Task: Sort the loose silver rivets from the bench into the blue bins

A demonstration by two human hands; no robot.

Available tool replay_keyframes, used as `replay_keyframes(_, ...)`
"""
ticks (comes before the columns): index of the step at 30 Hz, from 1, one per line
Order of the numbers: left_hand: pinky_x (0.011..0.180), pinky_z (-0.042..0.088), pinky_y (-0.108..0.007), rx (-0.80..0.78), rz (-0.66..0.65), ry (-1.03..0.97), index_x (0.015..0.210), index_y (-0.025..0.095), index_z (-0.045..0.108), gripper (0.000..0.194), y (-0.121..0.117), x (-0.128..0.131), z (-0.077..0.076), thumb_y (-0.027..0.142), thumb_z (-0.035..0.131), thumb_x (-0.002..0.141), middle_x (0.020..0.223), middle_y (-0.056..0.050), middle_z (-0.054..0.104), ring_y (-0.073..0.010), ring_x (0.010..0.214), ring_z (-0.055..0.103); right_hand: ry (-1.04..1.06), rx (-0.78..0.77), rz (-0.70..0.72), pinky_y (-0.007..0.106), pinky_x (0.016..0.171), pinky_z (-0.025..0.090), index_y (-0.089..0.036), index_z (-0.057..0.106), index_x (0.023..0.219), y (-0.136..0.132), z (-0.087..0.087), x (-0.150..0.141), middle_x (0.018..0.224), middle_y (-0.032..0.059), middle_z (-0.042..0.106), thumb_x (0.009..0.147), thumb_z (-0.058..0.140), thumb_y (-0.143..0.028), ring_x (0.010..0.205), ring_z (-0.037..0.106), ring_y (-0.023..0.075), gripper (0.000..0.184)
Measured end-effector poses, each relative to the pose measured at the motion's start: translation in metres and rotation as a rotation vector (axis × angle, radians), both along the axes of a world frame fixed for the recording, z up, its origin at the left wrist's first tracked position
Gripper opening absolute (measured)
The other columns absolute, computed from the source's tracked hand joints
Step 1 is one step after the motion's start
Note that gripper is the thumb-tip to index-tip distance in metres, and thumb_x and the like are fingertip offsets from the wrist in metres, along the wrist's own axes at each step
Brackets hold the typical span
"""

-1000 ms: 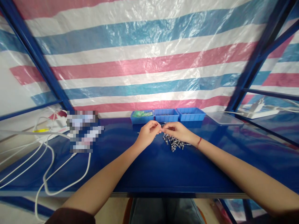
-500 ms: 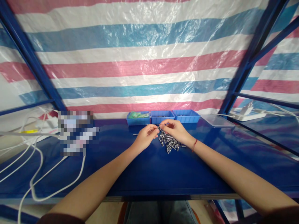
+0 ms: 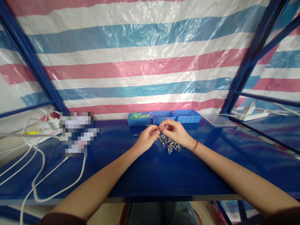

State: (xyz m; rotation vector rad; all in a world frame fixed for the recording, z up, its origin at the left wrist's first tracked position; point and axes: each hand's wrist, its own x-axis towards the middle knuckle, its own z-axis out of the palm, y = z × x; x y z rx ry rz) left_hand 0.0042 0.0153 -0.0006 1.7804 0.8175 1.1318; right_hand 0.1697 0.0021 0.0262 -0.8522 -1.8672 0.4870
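Note:
My left hand [image 3: 150,137] and my right hand [image 3: 172,131] meet fingertip to fingertip above the blue table, both pinched closed. Whatever is between the fingertips is too small and too covered to name. Just below my right hand lies a loose pile of small metal pins [image 3: 170,144], silvery with dark parts, that look like short bolts or shafts. One more such metal pin [image 3: 136,135] rests on the table to the left of my left hand. A thin red cord circles my right wrist.
Behind the hands stand a blue bin with green packets [image 3: 138,120], a middle blue bin [image 3: 163,117] with small parts and a right blue bin [image 3: 187,116]. A clear plastic lid [image 3: 219,121] lies to the right. White cables [image 3: 42,190] run across the left side.
The fingertips have drawn slightly closer together, and the small dark bit seen between them is now covered. The pile and bins stay as they were.

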Motion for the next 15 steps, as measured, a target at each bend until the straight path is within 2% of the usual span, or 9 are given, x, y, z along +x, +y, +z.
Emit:
replay_keyframes(6, 0.062, 0.049, -0.022, 0.097, 0.164, 0.009, 0.088, 0.017, 0.054, 0.021, -0.001, -0.001, 0.001, 0.034, 0.059, 0.077, 0.079, -0.001, 0.060, -0.0103, 0.068, 0.058, -0.124, 0.130, -0.022, 0.025, 0.055, 0.042, -0.019, 0.063, 0.083, -0.003, 0.004, 0.004, 0.082, 0.0045, 0.061, 0.080, 0.053, -0.028, 0.060, 0.050, 0.0106, 0.014)
replay_keyframes(9, 0.061, 0.048, -0.022, 0.179, 0.203, 0.052, 0.087, 0.016, 0.054, 0.022, 0.001, -0.004, 0.002, 0.036, 0.057, 0.079, 0.084, -0.003, 0.061, -0.0111, 0.070, 0.058, -0.144, 0.111, -0.041, 0.027, 0.057, 0.043, -0.019, 0.065, 0.081, 0.001, 0.002, 0.005, 0.081, 0.0042, 0.063, 0.080, 0.054, -0.031, 0.062, 0.052, 0.0121, 0.016)
replay_keyframes(11, 0.063, 0.048, -0.023, 0.263, 0.220, 0.138, 0.094, 0.017, 0.055, 0.024, 0.004, -0.007, 0.003, 0.037, 0.054, 0.080, 0.092, -0.005, 0.061, -0.0118, 0.072, 0.059, -0.128, 0.059, -0.066, 0.029, 0.060, 0.044, -0.018, 0.066, 0.079, 0.008, -0.001, 0.008, 0.079, 0.0045, 0.065, 0.080, 0.054, -0.035, 0.065, 0.055, 0.0139, 0.020)
replay_keyframes(13, 0.068, 0.049, -0.026, 0.351, 0.232, 0.274, 0.108, 0.019, 0.052, 0.033, 0.007, -0.014, 0.007, 0.038, 0.053, 0.082, 0.100, -0.006, 0.061, -0.0129, 0.075, 0.060, -0.074, -0.020, -0.153, 0.030, 0.063, 0.045, -0.016, 0.067, 0.078, 0.020, -0.004, 0.017, 0.078, 0.0059, 0.067, 0.079, 0.054, -0.039, 0.069, 0.058, 0.0165, 0.026)
replay_keyframes(15, 0.077, 0.048, -0.030, 0.419, 0.239, 0.455, 0.115, 0.020, 0.050, 0.037, 0.009, -0.023, 0.012, 0.038, 0.051, 0.083, 0.102, -0.006, 0.061, -0.0156, 0.082, 0.060, -0.008, -0.096, -0.332, 0.032, 0.066, 0.046, -0.014, 0.068, 0.078, 0.034, -0.007, 0.032, 0.078, 0.0079, 0.068, 0.079, 0.053, -0.042, 0.071, 0.060, 0.0193, 0.032)
